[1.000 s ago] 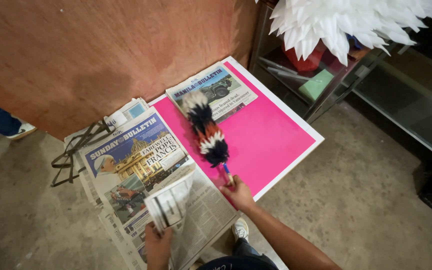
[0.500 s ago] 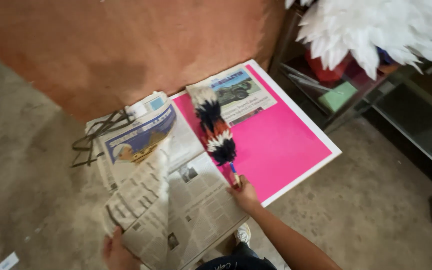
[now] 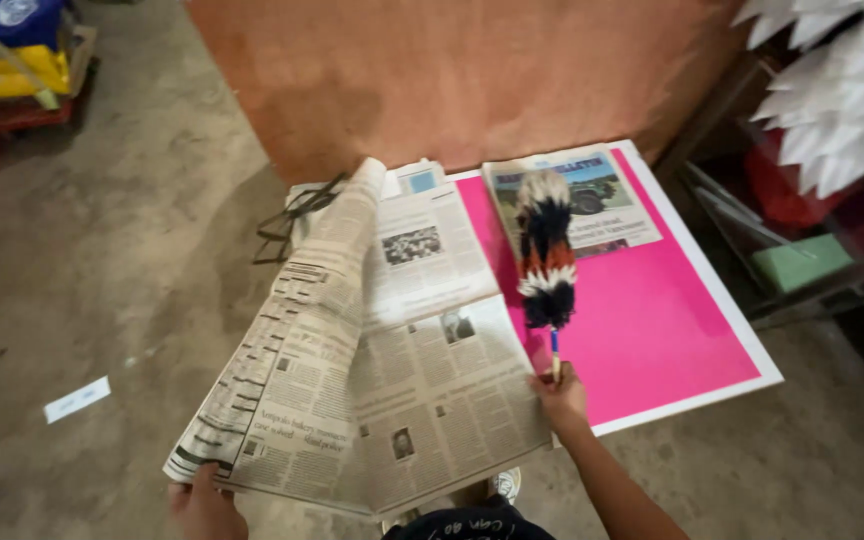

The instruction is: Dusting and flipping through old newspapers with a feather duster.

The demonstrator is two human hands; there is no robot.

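Two hands are busy: the left hand pinches the open newspaper at lower left, the right hand clenches the feather duster over the pink board. Lifted pages could sag, tear, or snag the feathers.

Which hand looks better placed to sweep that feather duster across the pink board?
Probably the right hand: it grips the feather duster over the pink board. The left hand holds the newspaper.

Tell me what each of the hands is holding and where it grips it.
The left hand holds the open newspaper by its lower left corner. The right hand holds the feather duster by the end of its handle.
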